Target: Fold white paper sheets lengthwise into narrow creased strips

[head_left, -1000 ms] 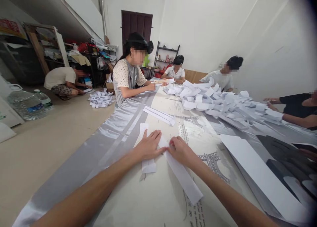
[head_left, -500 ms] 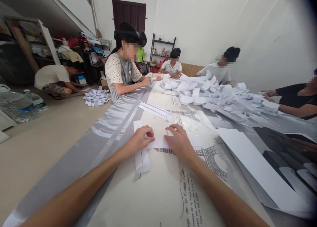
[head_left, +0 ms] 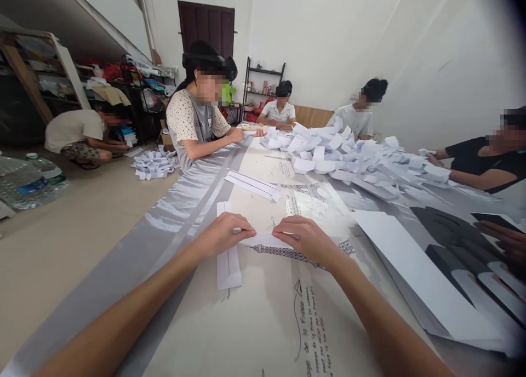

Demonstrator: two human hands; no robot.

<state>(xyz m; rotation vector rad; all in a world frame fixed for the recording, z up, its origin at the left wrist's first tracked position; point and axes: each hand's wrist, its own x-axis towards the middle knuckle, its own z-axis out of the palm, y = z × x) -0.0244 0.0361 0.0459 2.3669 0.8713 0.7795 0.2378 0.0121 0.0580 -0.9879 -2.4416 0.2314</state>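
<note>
The left hand [head_left: 226, 233] and right hand [head_left: 304, 236] pinched a narrow white paper strip [head_left: 264, 239]; a dark-lined white strip [head_left: 251, 184] lay toward twelve o'clock.

We've got decent open desk [head_left: 258, 322] on the near side of our left hand [head_left: 253, 233] and right hand [head_left: 274, 232]. Past the left one a folded strip [head_left: 251, 186] blocks things, the paper pile [head_left: 349, 158] walls off beyond-right of the right one, and big sheets [head_left: 415, 273] sit farther right.
</note>
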